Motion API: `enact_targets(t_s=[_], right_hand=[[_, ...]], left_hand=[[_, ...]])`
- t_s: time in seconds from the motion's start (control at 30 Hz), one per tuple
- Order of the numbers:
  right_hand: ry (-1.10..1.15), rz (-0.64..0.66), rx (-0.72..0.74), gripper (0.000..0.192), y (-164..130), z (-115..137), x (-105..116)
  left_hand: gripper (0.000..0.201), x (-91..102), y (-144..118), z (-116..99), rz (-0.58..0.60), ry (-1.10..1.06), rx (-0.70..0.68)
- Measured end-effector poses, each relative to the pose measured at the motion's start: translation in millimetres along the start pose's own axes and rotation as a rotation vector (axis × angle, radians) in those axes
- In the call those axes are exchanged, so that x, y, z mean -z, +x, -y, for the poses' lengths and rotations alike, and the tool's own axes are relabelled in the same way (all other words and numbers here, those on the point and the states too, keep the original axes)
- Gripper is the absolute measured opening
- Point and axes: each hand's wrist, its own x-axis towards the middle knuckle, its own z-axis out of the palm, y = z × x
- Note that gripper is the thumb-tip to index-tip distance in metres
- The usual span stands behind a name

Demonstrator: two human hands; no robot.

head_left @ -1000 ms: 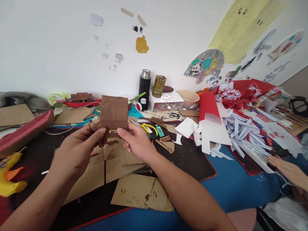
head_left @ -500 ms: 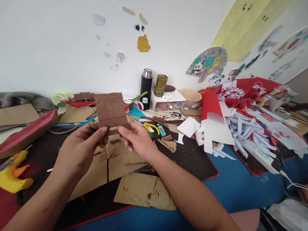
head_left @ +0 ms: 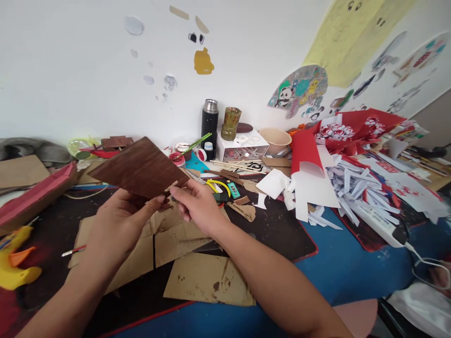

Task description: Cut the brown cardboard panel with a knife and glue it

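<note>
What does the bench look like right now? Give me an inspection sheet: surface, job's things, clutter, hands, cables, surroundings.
Surface: black mat on a blue table, mostly covered.
Job's things: brown panel, tilted, held above the mat by its lower edge.
Clutter: cardboard sheets under the hands, yellow glue gun at left, white paper strips, red paper, flask, bowl.
Hands: left hand and right hand both pinch the panel.
Cables: white cable running from a power strip at right.
Surroundings: white wall with stickers and a yellow sheet.
</note>
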Motion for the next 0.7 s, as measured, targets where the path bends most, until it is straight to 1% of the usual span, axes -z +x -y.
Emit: enact_targets(t_s=[0.13, 0.3, 0.4, 0.5, 0.63, 0.7], right_hand=[[0.021, 0.002, 0.004, 0.04, -0.6, 2.0, -1.7], [0.063, -0.024, -0.026, 0.034, -2.4, 5.5, -3.4], [0.111, -0.034, -0.038, 0.03, -2.1, 4.8, -3.9], [0.14, -0.035, -0.046, 0.031, -1.1, 2.7, -4.4], [0.166, -0.029, -0.04, 0.032, -0.7, 0.9, -4.9], [0.169, -0.024, -0.037, 0.031, -0.8, 0.6, -5.0]], left_hand=[[0.046, -0.9, -3.8, -0.6, -0.049, 0.153, -0.067], [0.034, -2.7, -8.4, -3.4, -0.063, 0.337, -0.218], [0.035, -3.6, -10.2, -4.9, -0.083, 0.372, -0.25], [0.035, -4.2, -11.5, -3.4, -0.088, 0.376, -0.257], [0.026, -4.8, -12.5, 2.3, -0.133, 0.449, -0.331], [0.026, -5.1, -13.0, 3.2, -0.142, 0.463, -0.344]])
